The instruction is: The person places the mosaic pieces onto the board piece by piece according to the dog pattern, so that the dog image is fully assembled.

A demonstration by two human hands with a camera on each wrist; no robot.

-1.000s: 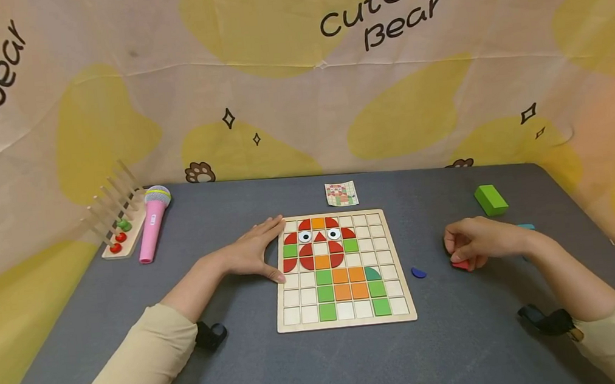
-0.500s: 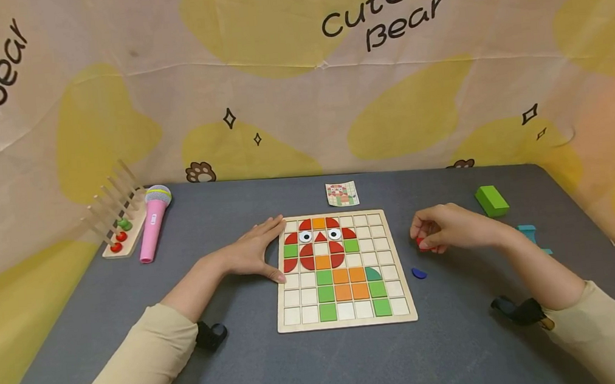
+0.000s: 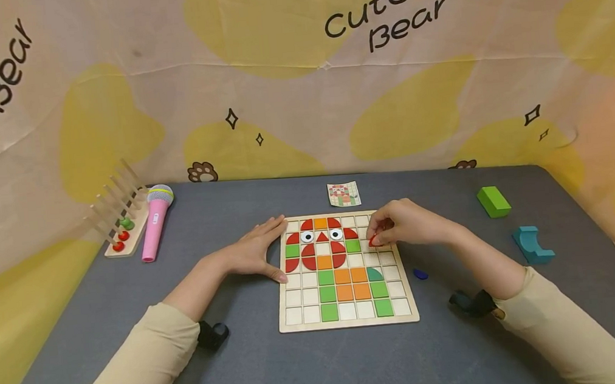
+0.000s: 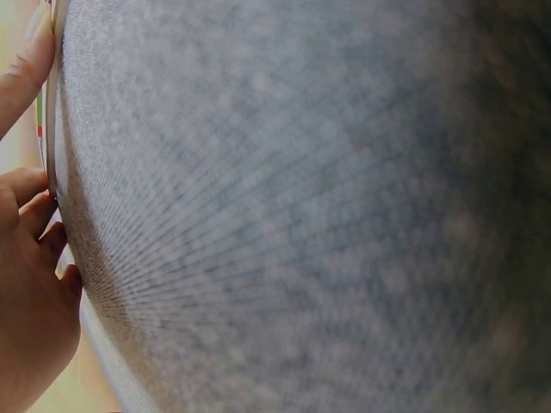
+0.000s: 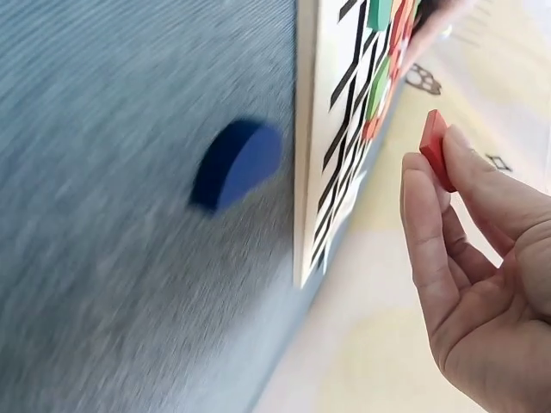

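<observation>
A wooden grid board [image 3: 303,315] lies on the table, partly filled with red, orange, green and eye tiles. My left hand [image 3: 247,252] rests against its left edge, thumb and fingers spread and straight. Over the board's upper right squares, my right hand [image 3: 410,224] pinches a small red tile [image 3: 374,240] between thumb and fingertips. The right wrist view shows this red tile [image 5: 436,151] held clear of the board; its full outline is partly covered by the fingers. Off the board's right edge lies a dark blue half-round tile [image 3: 421,274].
A small picture card [image 3: 344,195] lies behind the board. To the right are a green block [image 3: 494,202] and a teal curved block [image 3: 533,245]. At the left stand a pink microphone [image 3: 155,226] and a pegged wooden stand [image 3: 120,252] with red and green pieces.
My right hand has carried the red tile leftward from the table's right side to above the board, uncovering the teal block. The left hand has stayed at the board's edge.
</observation>
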